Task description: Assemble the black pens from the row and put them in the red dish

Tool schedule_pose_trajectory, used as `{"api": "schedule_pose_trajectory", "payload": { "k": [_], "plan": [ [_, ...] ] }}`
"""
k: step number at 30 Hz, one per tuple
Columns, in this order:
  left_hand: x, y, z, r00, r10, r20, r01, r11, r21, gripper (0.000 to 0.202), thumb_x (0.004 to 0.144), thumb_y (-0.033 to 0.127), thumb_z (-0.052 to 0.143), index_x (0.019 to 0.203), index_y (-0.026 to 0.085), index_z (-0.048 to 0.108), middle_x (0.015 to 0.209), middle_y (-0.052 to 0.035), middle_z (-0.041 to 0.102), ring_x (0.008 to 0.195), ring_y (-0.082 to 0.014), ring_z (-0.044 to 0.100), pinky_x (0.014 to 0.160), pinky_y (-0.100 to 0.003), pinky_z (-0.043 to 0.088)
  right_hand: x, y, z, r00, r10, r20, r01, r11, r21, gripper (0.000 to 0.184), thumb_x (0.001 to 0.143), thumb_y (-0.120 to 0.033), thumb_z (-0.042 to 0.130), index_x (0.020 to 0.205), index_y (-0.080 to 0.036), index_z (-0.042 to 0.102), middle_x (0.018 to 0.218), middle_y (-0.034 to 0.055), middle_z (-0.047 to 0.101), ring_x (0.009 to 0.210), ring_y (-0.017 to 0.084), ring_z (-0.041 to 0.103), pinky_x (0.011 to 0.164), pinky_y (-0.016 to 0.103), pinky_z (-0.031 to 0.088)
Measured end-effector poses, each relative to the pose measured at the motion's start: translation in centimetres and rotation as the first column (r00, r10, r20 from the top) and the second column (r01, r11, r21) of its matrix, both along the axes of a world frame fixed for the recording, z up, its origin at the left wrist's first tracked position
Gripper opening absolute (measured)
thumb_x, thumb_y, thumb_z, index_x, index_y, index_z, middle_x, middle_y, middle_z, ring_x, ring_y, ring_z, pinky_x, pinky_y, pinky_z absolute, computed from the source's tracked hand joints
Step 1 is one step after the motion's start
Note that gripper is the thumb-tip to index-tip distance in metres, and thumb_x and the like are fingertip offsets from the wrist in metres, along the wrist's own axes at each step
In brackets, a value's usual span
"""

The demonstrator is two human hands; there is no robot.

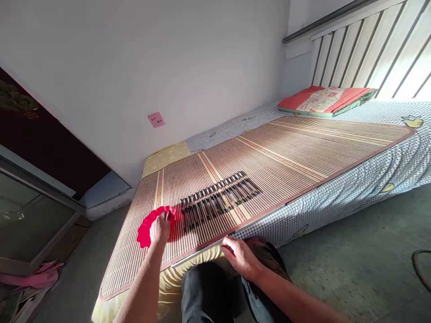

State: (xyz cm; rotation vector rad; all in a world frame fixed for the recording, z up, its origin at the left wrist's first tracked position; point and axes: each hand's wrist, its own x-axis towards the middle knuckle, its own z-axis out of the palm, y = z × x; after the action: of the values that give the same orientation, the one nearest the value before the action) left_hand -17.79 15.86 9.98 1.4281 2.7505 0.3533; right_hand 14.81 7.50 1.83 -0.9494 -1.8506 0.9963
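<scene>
Nearest the camera, the person's dark trousers (pixel 205 287) press against the bed's side. The right hand (pixel 240 256) lies just above them, palm down on the near edge of the bamboo mat (pixel 286 152). Its fingers are loose and spread and hold nothing. It seems to rest there to steady the body and keep the mat from sliding.

Further out and to the left, the left hand (pixel 159 230) is closed around a pair of pens (pixel 165 216), whose metal-tipped ends stick up past the fingertips. How the fingers wrap them is hidden by the back of the hand. Directly under this grip sits a red dish (pixel 145 229) with a scalloped rim. It touches the mat, and the hand covers its right half.

Just right of the grip, and running away from it on a diagonal, a row of pens (pixel 218 199) lies on the mat. The pens are side by side and parallel, with their ends lined up. Packed this way, each looks easy to take singly from the end nearest the hand. The slats of the mat run along the pens' length, which likely stops them rolling.

Beyond the row the mat stretches over a checked sheet (pixel 353 188) towards a red and floral pillow (pixel 325 99), well apart from both hands. On the white wall above and beyond the left hand is a pink note (pixel 156 119). Its writing is too small to read.
</scene>
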Motion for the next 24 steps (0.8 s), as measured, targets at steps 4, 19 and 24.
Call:
{"api": "schedule_pose_trajectory", "payload": {
  "k": [4, 19, 24],
  "plan": [
    [0.3, -0.6, 1.4, 0.998, 0.008, 0.058, -0.013, 0.997, 0.082, 0.016, 0.082, 0.035, 0.066, 0.076, 0.021, 0.06, 0.082, -0.0168, 0.075, 0.088, -0.0397, 0.074, 0.074, -0.043, 0.052, 0.0, 0.0, 0.0, 1.0, -0.005, 0.003, 0.005, 1.0, -0.004, 0.018, 0.097, -0.019, 0.05, 0.08, -0.022, 0.053, 0.073, -0.0021, 0.059, 0.069, 0.016, 0.057, 0.067, 0.027, 0.038],
    [15.0, -13.4, -1.7, 0.35, -0.511, 0.785, -0.191, 0.781, 0.594, 0.043, 0.078, 0.056, 0.076, 0.074, 0.022, 0.05, 0.06, 0.0043, 0.058, 0.048, -0.0096, 0.051, 0.048, -0.02, 0.04, 0.5, -0.4, 1.7, 0.99, -0.042, -0.134, 0.017, 0.983, -0.185, 0.029, 0.098, -0.041, 0.055, 0.078, -0.02, 0.062, 0.064, -0.0019, 0.056, 0.06, 0.015, 0.051, 0.06, 0.027, 0.038],
    [19.4, -16.4, -3.7, 0.179, -0.478, 0.86, -0.214, 0.834, 0.509, 0.047, 0.073, 0.057, 0.084, 0.076, 0.021, 0.053, 0.065, 0.0049, 0.059, 0.047, -0.0067, 0.045, 0.046, -0.018, 0.034, 0.1, -0.3, 4.1, 0.94, -0.073, -0.335, -0.059, 0.928, -0.368, 0.044, 0.091, -0.063, 0.061, 0.083, -0.02, 0.067, 0.072, 0.0009, 0.064, 0.063, 0.016, 0.058, 0.058, 0.027, 0.045]
  ]
}}
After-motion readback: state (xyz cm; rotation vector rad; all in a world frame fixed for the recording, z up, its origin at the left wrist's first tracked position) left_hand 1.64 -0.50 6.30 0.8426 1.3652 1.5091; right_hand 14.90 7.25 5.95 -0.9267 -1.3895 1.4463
